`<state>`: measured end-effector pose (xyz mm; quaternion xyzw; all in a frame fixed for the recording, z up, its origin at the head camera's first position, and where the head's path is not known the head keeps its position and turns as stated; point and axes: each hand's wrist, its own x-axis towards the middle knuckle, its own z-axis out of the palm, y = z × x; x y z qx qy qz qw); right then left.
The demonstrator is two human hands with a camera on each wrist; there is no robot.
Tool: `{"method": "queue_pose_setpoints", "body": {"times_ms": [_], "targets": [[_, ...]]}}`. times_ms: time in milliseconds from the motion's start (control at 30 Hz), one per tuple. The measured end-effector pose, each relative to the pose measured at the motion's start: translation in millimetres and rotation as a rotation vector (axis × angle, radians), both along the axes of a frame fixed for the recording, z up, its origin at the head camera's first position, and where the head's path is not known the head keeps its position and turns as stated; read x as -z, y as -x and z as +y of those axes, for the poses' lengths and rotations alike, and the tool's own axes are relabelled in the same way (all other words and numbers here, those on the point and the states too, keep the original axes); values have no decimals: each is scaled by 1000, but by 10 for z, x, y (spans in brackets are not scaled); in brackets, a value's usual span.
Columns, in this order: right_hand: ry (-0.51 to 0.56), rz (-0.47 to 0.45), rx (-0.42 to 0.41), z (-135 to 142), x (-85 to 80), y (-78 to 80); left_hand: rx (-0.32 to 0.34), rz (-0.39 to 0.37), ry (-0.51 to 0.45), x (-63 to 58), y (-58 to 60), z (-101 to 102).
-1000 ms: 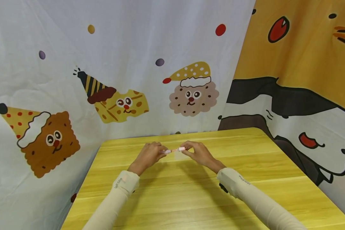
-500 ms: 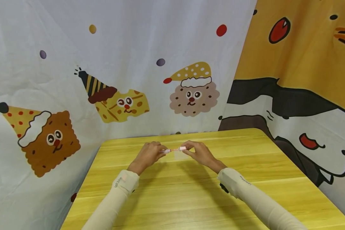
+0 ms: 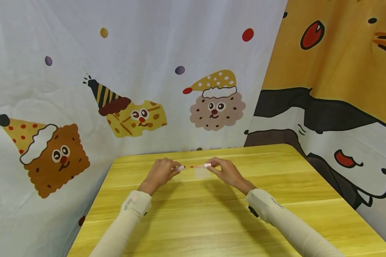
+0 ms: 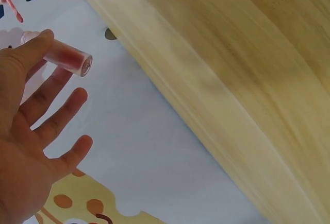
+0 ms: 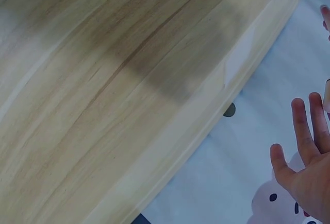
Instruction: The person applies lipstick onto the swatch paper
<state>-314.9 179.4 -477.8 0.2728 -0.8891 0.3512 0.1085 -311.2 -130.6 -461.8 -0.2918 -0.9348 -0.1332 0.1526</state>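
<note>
My left hand pinches a small lip gloss tube between thumb and fingers above the table. In the left wrist view the clear tube shows pinkish-red gloss inside, and the other fingers are spread. The right hand pinches the pale pink lip gloss cap. From that cap a thin applicator wand points left toward the tube's mouth, with a gap between them. The wand's tip looks coated in pink. In the right wrist view the right hand is partly cut off and the cap is hidden.
The yellow wood-grain table spreads under both forearms. A pale rectangular patch shows on it beneath the hands. Behind the far edge hangs a white curtain with cartoon prints, and an orange patterned one is at right.
My left hand has moved left with the tube, and the wand has come fully out of its mouth. The right hand and cap have shifted slightly to the right.
</note>
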Motion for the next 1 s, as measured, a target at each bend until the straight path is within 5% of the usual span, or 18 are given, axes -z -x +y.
{"method": "queue_pose_setpoints", "body": {"times_ms": [1000], "targets": [[-54,-66,75,282,144,-3,-191,-90,-78,307,-28,-314]]}}
